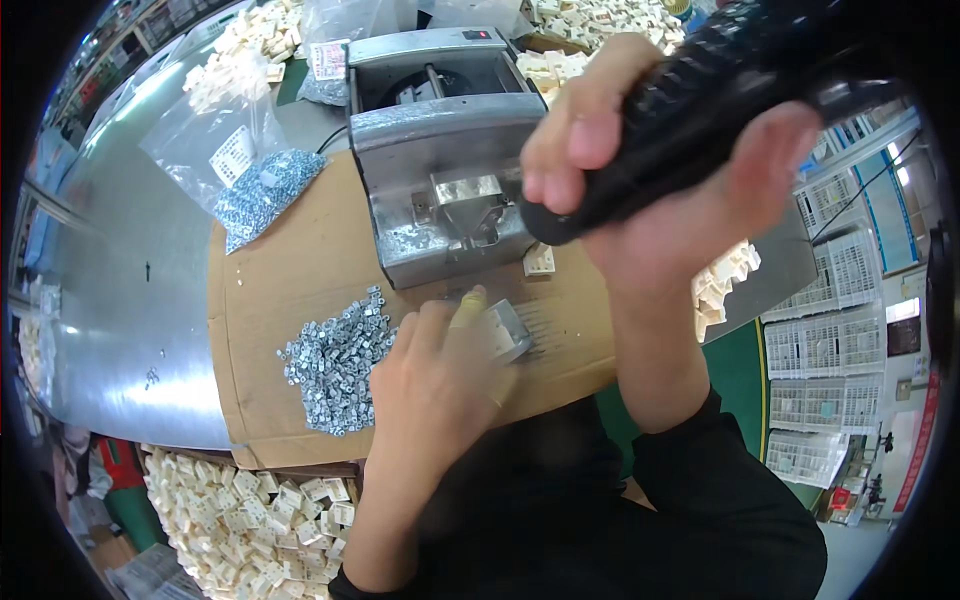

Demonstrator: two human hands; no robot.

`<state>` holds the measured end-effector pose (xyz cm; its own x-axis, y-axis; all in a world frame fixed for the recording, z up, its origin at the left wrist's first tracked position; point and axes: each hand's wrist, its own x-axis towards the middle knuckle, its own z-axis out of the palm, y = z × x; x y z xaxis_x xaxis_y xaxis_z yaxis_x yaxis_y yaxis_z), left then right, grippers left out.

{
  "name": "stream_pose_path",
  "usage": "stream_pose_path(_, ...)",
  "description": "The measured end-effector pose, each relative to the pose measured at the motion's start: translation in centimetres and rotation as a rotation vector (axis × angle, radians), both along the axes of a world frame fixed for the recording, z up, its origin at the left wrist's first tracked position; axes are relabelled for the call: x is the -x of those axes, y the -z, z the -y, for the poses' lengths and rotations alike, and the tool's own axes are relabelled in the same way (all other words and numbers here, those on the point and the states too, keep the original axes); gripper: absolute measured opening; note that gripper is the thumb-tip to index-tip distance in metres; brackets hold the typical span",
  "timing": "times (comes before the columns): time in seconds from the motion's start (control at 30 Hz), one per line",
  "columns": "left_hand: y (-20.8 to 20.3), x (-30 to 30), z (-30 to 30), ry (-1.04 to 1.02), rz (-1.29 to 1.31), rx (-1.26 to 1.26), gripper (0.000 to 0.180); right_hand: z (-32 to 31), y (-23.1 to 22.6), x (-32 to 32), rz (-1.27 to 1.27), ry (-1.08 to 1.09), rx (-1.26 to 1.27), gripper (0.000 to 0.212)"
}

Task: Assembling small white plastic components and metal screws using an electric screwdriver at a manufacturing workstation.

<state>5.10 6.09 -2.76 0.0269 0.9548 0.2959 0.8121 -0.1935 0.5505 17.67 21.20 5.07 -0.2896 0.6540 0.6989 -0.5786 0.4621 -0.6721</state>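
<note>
My right hand (660, 200) is raised high on the right, close to the camera, with its fingers wrapped round a thick black tool with a ribbed grip (690, 125), which looks like an electric screwdriver. Its far end runs out of sight at the upper right. Lower down, my left hand (430, 380) has closed fingers at a cream plastic block (498, 336) in a small grey metal holder (515, 328). Yellow wrapping covers one fingertip, and motion smears the thumb side. A heap of small silvery metal pieces (340, 365) lies just left of this hand.
A grey metal machine (450, 150) stands ahead on the cardboard sheet (270, 300). A clear bag of small metal parts (265, 195) lies left of it. Cream blocks fill a container (250, 520) at lower left; more are piled at the back (610, 20) and right (720, 285).
</note>
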Motion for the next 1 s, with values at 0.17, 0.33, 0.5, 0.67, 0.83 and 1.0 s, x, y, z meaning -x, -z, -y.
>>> stream_pose_path(0.17,1.0,-0.5,-0.8,0.009,0.006,-0.08,0.048,-0.9,2.1,2.0,0.013,0.122,0.191,0.094)
stream_pose_path(0.33,1.2,-0.6,-0.6,-0.029,0.037,-0.015,0.045,-0.5,2.8,2.5,0.253,0.35,-0.023,0.097)
stream_pose_path(0.5,1.0,-0.5,-0.4,-0.03,0.04,-0.029,0.049,0.0,2.9,2.0,0.226,0.25,-0.061,0.1)
stream_pose_path(0.67,1.1,-0.5,-0.3,-0.04,0.092,-0.069,0.052,0.9,1.2,1.9,-0.019,0.081,0.058,0.102)
stream_pose_path(0.83,1.4,-0.6,-0.4,-0.046,0.068,-0.126,0.048,-0.4,3.2,2.8,0.156,0.261,0.092,0.099)
stream_pose_path(1.0,1.2,-0.7,-0.4,-0.044,0.073,-0.103,0.044,0.5,2.8,2.6,0.343,0.329,-0.029,0.099)
